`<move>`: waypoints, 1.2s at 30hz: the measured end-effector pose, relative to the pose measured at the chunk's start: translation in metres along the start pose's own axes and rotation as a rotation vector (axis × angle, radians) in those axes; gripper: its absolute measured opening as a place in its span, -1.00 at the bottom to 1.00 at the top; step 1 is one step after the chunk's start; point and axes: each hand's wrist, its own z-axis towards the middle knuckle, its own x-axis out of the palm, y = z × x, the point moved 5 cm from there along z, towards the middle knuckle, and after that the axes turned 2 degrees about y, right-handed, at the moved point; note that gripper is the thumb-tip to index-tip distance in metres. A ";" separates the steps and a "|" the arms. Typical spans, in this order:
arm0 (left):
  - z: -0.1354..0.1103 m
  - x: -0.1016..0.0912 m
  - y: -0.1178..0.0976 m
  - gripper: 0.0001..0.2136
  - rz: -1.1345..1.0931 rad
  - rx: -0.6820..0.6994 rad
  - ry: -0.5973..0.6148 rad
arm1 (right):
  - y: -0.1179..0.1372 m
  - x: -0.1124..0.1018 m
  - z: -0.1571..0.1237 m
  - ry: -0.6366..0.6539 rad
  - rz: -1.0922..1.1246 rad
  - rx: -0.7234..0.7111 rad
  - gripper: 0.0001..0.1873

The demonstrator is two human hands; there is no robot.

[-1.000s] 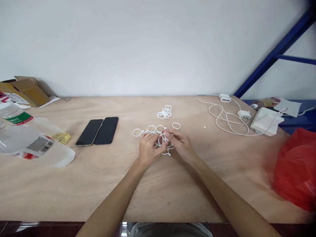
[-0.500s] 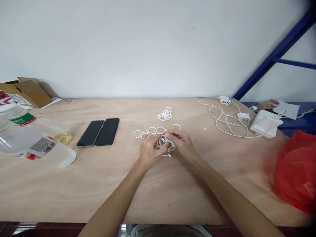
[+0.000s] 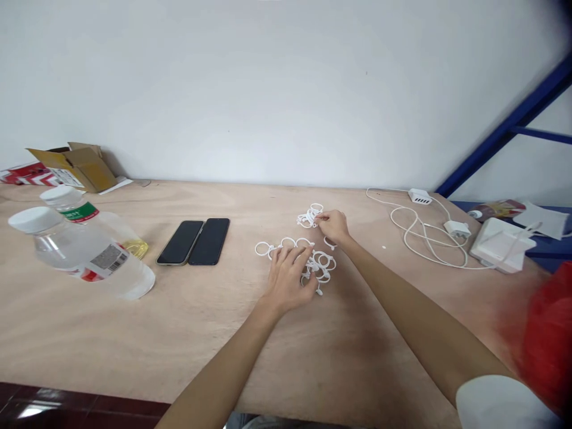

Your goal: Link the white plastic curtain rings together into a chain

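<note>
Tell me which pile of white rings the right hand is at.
The smaller pile, nearer the wall; the left hand partly covers the larger pile.

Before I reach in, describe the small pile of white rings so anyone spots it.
On the wooden table, look beyond the left hand and the wide ring spread. The small pile lies at the right hand, tighter and nearer the wall.

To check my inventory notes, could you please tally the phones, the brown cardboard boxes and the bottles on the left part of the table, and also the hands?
Phones: 2
Brown cardboard box: 1
Bottles: 2
Hands: 2
Total: 7
</note>
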 end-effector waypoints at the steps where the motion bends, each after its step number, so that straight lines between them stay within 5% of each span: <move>1: 0.000 0.000 0.000 -0.50 -0.001 -0.003 -0.001 | 0.000 -0.001 0.000 0.000 0.001 -0.003 -0.76; 7: 0.002 -0.003 0.001 -0.61 -0.033 -0.045 -0.035 | 0.024 -0.032 -0.031 -0.166 0.135 -0.173 -0.74; 14: 0.002 -0.010 0.012 -0.71 -0.236 -0.164 -0.115 | 0.070 -0.047 -0.133 0.002 0.335 -0.556 -0.87; 20: 0.000 -0.005 0.017 -0.72 -0.573 -0.159 -0.144 | 0.077 -0.042 -0.151 0.132 0.426 -0.678 -0.84; 27: 0.000 -0.003 0.013 -0.76 -0.473 -0.152 -0.070 | 0.069 -0.040 -0.149 0.153 0.532 -0.451 -0.87; 33: 0.000 -0.004 0.014 -0.66 -0.487 -0.097 -0.105 | 0.049 -0.030 -0.143 0.182 1.002 0.117 -0.79; 36: 0.001 -0.003 0.011 -0.64 -0.443 -0.029 -0.093 | 0.052 -0.023 -0.146 0.281 1.181 0.250 -0.73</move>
